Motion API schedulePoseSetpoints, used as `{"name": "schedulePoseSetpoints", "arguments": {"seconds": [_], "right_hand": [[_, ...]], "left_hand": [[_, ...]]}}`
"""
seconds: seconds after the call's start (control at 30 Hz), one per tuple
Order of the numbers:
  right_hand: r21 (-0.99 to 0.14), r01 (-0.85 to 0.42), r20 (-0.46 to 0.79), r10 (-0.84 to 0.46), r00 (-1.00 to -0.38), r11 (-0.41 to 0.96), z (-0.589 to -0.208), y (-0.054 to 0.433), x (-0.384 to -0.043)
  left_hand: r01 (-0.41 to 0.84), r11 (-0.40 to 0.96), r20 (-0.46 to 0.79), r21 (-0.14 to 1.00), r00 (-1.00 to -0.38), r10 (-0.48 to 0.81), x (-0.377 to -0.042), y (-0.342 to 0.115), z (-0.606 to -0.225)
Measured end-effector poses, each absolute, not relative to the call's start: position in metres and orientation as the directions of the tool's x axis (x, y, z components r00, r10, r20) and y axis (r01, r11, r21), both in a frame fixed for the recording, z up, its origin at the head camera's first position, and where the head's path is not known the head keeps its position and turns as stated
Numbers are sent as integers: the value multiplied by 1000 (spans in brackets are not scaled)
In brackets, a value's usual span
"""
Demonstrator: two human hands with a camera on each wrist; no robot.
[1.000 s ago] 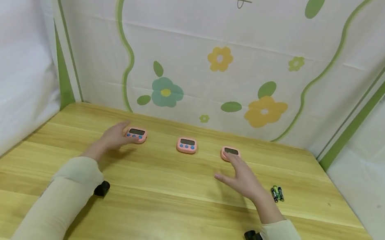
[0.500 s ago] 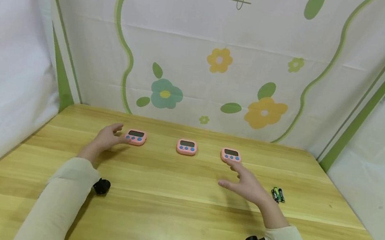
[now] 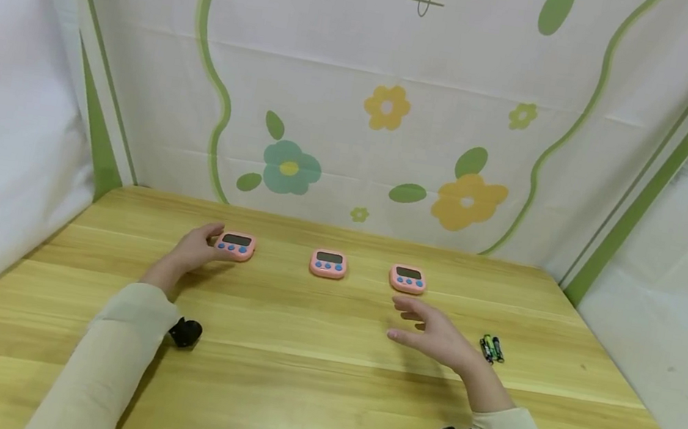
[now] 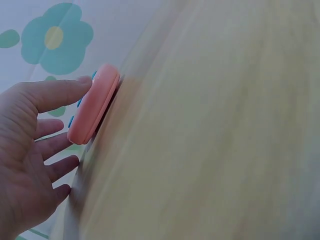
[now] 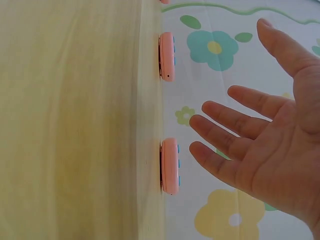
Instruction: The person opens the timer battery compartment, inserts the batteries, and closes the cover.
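Three pink digital timers with grey screens and blue buttons lie in a row on the wooden table: a left timer [image 3: 235, 246], a middle timer [image 3: 328, 264] and a right timer [image 3: 407, 280]. My left hand [image 3: 192, 250] is at the left timer, its thumb along the near edge and its fingers spread loosely beside it. In the left wrist view the thumb tip overlaps the timer's pink casing [image 4: 95, 107]. My right hand [image 3: 433, 335], fingers apart and holding nothing, hovers just in front of the right timer. Its palm shows in the right wrist view.
Several small green-and-black batteries [image 3: 492, 349] lie together on the table [image 3: 305, 387], right of my right hand. A white cloth with printed flowers [image 3: 333, 109] stands behind the table's far edge, with white cloth walls on both sides. Black wrist cameras sit at both cuffs.
My right hand has drawn back from over the right timer toward me, uncovering it. My left hand drew back slightly, then came in closer around the left timer. The timers stay put.
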State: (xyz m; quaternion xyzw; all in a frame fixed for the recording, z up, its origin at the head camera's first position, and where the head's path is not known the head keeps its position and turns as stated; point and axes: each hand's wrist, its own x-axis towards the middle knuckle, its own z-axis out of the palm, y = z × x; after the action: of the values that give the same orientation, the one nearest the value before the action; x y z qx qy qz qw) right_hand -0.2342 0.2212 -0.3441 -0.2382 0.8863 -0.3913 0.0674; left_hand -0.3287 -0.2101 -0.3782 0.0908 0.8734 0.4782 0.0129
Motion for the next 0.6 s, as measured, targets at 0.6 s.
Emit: {"name": "schedulePoseSetpoints", "arguments": {"seconds": [0.6], "right_hand": [[-729, -374, 54, -495, -867, 574, -346, 219, -234]], "left_hand": [[136, 524, 58, 841, -985, 162, -335, -211, -391]]}}
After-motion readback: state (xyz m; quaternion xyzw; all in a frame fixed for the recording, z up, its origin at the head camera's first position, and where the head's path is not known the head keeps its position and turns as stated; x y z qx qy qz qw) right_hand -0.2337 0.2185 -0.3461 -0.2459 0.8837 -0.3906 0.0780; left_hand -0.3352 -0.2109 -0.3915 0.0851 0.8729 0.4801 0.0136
